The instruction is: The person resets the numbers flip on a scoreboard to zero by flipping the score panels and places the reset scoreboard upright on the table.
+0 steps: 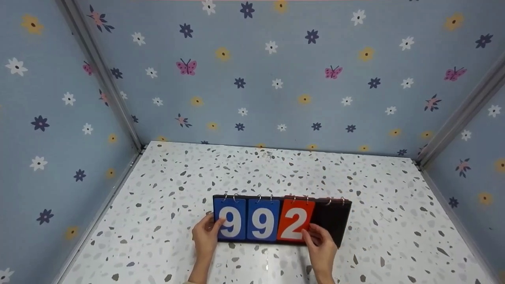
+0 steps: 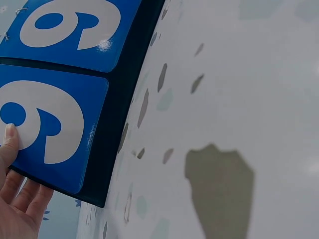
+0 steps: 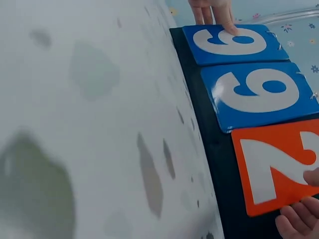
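A black flip scoreboard (image 1: 333, 221) stands on the speckled table, its number cards hung on metal rings along the top edge. Two blue cards (image 1: 263, 220) show 9 and 9, and an orange-red card (image 1: 295, 219) shows 2; the black backing is bare at the far right. My left hand (image 1: 206, 234) grips the board's left end, thumb on the front of the first blue card (image 2: 55, 129) and fingers behind. With thumb and fingers, my right hand (image 1: 321, 246) pinches the lower right edge of the orange-red card (image 3: 264, 164).
A white tabletop (image 1: 177, 173) with grey flecks lies under the board. Blue panels (image 1: 272, 79) printed with flowers and butterflies enclose it at the back and both sides, joined by metal corner posts (image 1: 102, 71).
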{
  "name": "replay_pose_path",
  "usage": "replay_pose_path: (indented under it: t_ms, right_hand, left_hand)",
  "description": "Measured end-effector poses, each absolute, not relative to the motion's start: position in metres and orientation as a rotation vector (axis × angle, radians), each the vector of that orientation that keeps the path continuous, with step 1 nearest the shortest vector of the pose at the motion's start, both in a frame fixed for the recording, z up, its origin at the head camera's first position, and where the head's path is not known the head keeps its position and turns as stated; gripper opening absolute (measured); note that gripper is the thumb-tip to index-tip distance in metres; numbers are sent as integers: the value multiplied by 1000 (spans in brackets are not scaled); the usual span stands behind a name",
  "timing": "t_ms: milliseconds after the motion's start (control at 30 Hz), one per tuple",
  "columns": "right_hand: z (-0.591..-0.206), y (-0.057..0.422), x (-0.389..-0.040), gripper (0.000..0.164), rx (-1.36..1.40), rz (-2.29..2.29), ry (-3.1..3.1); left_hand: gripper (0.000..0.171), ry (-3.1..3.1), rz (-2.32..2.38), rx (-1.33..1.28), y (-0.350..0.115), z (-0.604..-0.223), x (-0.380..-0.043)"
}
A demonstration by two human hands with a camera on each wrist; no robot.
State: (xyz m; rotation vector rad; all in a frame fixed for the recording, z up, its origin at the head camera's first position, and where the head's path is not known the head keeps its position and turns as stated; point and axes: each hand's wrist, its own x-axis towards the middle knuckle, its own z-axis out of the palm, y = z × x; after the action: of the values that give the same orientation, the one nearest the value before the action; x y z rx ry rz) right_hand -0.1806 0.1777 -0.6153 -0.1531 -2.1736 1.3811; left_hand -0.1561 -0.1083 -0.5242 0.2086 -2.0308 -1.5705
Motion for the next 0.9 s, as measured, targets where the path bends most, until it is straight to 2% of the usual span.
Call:
replay_pose_path:
  t_ms: [167, 667, 900]
  right_hand:
    - [-625, 175, -184, 29, -213, 1337, -2177]
    - [-621, 182, -191, 23, -269, 1460, -2196]
    - [-619, 187, -192, 27, -326, 1501, -2236]
  left_hand:
    - [18, -2035, -1577, 227, -109, -523, -156]
    - [17, -2015, -1542, 170, -109, -525, -156]
    - [19, -2028, -1562, 205, -114, -553, -169]
